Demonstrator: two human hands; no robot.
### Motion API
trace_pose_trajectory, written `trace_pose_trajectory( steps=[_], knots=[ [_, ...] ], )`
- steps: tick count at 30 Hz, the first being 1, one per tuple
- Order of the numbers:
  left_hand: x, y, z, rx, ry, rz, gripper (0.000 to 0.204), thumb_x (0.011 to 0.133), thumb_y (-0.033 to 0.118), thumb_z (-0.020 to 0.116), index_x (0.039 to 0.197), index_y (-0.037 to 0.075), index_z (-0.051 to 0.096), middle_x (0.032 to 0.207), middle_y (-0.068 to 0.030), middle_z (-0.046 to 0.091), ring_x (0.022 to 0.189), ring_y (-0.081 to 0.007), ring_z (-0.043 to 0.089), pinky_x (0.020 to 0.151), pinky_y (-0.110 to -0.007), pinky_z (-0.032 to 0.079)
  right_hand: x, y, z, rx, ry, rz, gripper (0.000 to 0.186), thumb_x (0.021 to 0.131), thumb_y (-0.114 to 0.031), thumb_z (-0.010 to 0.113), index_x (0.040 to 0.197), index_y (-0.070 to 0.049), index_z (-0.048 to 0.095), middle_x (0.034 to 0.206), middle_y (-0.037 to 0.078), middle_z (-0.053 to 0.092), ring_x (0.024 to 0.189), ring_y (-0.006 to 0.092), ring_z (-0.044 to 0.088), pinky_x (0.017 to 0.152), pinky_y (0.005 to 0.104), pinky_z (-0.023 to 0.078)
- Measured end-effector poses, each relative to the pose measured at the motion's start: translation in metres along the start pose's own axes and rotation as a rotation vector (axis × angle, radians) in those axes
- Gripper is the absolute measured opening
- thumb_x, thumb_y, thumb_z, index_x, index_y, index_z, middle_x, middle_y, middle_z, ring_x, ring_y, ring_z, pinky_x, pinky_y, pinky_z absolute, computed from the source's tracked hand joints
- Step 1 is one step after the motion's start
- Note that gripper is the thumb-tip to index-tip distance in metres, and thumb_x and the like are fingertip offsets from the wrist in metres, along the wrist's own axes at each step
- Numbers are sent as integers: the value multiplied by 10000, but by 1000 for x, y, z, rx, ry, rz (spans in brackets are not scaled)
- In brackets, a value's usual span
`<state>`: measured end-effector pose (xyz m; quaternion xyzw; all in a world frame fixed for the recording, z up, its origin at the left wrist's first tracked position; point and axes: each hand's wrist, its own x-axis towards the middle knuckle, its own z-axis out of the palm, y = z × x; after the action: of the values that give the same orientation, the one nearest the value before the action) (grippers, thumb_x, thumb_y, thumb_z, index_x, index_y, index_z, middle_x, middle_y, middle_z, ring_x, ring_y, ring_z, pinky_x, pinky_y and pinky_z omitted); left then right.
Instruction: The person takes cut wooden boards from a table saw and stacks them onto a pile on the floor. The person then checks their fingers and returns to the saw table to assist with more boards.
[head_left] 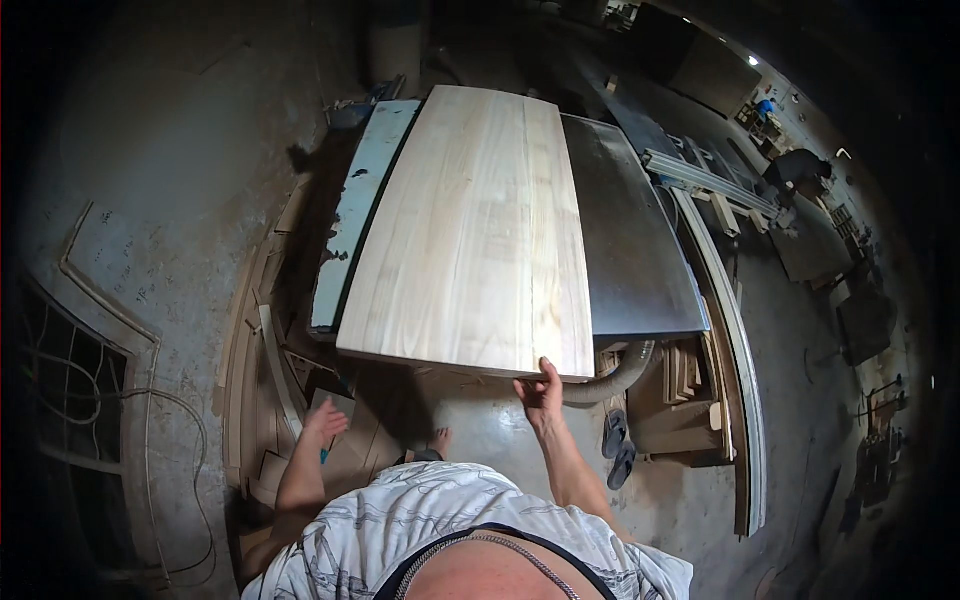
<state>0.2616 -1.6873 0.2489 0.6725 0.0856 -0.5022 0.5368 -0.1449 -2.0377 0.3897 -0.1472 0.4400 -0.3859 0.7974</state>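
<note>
A wide, pale wooden panel [465,230] made of joined boards lies on a machine table, its near edge jutting out toward me. My right hand [541,392] grips that near edge close to its right corner, thumb on top and fingers below. Off to the left and lower, my left hand [325,422] is apart from the panel, fingers stretched out, with nothing seen in it. Dark metal tabletop [640,240] shows to the right of the panel. A chipped pale-blue metal strip [365,215] runs along its left side.
Long wood offcuts [250,330] stand against the wall at left. A flexible hose [620,378], stacked wood pieces [683,372] and dark slippers [618,450] are below the table at right. A long metal rail [735,380] borders the right side. Another person [797,170] bends over far right.
</note>
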Motion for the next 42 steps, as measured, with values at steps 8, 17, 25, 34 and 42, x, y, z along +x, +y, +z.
trace_pose_trajectory(
  steps=[8, 17, 25, 34, 42],
  knots=[
    [-57, 53, 124, 111, -267, 94, 1223, 801, 863, 579, 1580, -26, 268, 1579, -245, 367, 1458, -359, 367, 1228, -482, 247, -85, -69, -156, -122, 134, -223, 369, 922, -512, 659, 866, -148, 664, 501, -58, 517, 456, 126, 509, 458, 307, 425],
    [-202, -56, 365, 172, -479, 75, 728, 946, 485, 715, 1485, 47, 495, 1458, -102, 568, 1290, -268, 570, 1073, -421, 469, -207, -96, -388, 346, 363, -563, 451, 1012, -480, 586, 688, -181, 497, 580, -12, 499, 544, 135, 490, 535, 286, 384],
    [-308, -165, 427, 139, -588, -189, 611, 946, 474, 716, 1359, 47, 575, 1308, -93, 645, 1181, -250, 625, 987, -464, 512, -354, 147, -380, -123, 388, -125, 386, 966, -321, 701, 1298, -146, 613, 1164, 90, 686, 1068, 229, 670, 893, 435, 578],
    [-303, -121, 432, 836, -1183, -570, 500, 1026, 449, 602, 1242, -1, 629, 1085, -122, 711, 1015, -247, 698, 913, -410, 583, -285, 93, -268, 699, 256, -478, 554, 993, -458, 630, 1405, -100, 534, 1430, 131, 571, 1335, 318, 516, 1151, 548, 366],
    [-138, 188, 520, 865, -896, 575, 277, 953, 248, 737, 1123, 31, 713, 926, -27, 709, 801, -108, 632, 703, -274, 544, -247, 75, -180, 1092, 704, -444, 928, 822, -676, 738, 1477, -91, 438, 1522, 133, 428, 1405, 348, 407, 1193, 542, 331]
  ],
)
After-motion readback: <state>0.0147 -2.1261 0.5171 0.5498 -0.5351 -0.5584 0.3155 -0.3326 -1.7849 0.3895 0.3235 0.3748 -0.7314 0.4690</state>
